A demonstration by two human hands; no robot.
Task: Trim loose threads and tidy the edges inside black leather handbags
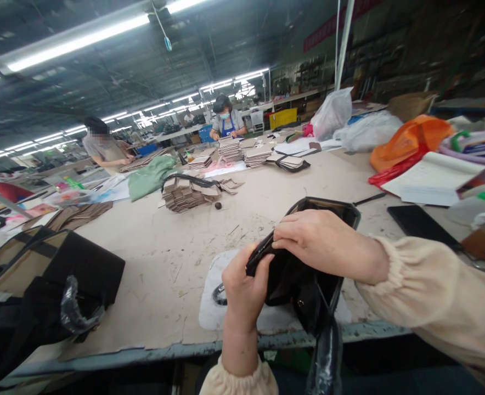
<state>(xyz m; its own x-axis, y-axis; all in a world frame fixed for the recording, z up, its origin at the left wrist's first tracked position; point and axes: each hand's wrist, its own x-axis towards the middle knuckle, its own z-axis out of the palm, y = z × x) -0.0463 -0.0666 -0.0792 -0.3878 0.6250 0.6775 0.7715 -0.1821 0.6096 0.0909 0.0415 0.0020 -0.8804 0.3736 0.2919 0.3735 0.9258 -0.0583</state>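
Hands [281, 263] grip the dark, glossy bag's [294, 282] stiff, angular rim.

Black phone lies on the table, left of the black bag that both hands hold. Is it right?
Not left: the head view shows the phone on the table, right of the bag that the left hand and right hand hold.

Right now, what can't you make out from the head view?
- Head view, held bag: floor, lost in shadow.
- Head view, left hand: some fingertips, behind the bag's rim.
- Head view, wrapped handle: lower end, cut by bottom edge.
- Head view, black bags at left: part, cut by left edge.
- Head view, banner: lettering, blurred.
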